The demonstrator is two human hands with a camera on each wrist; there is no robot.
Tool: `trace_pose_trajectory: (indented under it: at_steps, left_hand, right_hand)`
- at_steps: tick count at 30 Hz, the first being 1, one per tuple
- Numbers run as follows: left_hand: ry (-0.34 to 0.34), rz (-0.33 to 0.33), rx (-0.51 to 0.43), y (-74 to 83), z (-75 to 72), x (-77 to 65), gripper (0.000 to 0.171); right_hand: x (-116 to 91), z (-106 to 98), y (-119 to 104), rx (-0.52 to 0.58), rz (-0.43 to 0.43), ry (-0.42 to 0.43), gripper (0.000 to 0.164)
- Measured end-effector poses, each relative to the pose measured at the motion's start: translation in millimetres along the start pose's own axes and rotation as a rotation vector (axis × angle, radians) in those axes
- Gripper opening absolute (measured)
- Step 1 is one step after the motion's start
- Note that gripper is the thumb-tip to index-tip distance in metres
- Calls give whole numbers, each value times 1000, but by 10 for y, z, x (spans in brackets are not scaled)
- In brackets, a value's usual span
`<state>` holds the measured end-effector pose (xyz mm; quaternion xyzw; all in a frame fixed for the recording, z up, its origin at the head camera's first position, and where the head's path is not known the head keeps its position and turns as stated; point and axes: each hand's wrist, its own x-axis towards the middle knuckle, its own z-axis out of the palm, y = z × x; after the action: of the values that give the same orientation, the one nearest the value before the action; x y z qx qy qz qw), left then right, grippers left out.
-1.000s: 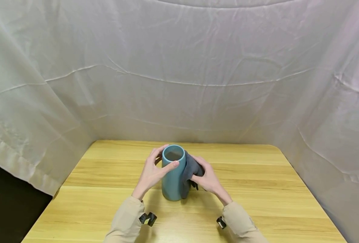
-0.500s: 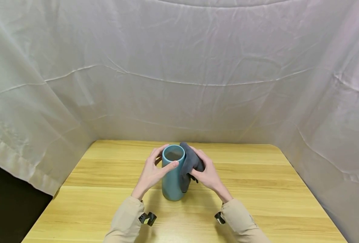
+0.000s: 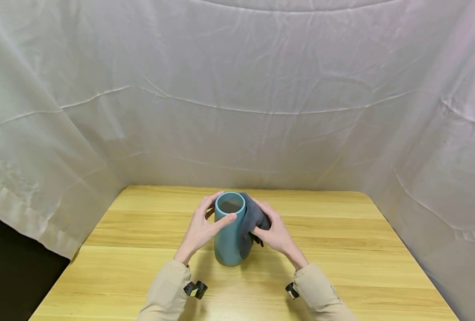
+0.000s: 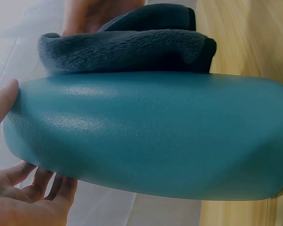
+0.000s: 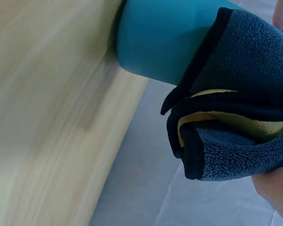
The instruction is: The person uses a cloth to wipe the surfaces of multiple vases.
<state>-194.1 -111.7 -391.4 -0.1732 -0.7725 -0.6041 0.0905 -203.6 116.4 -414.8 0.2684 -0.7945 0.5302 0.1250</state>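
Observation:
A tall teal vase with a round open mouth stands upright on the wooden table. My left hand grips it near the rim, thumb on the near side and fingers curled round the far left side. Against the vase's right side lies a folded dark grey cloth, held by my right hand with the thumb in front. Black edging and a yellow inner face show on the cloth in the right wrist view. From the left wrist, the cloth runs along the vase's side.
The light wooden table spreads out on all sides of the vase. Pale fabric curtains hang behind it and at both sides. A dark area lies beyond the left edge.
My right hand slid the cloth up the vase's right side, then slightly back down. The left hand and the vase have stayed in place.

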Motion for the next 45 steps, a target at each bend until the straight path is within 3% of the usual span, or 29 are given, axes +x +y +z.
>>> trace_pose_trajectory:
  at_steps: [12, 17, 31, 45]
  left_hand:
    - [-5, 8, -2, -16, -3, 3, 65]
    - [-7, 4, 0, -22, -4, 5, 65]
    - [-10, -2, 1, -25, -4, -6, 64]
    - [-13, -6, 1, -22, -10, 3, 64]
  right_hand:
    - [-141, 59, 241, -104, 94, -76, 67]
    - [-161, 71, 307, -110, 77, -84, 66]
    - [-164, 71, 256, -69, 120, -73, 65]
    - [19, 26, -49, 46, -31, 49, 65]
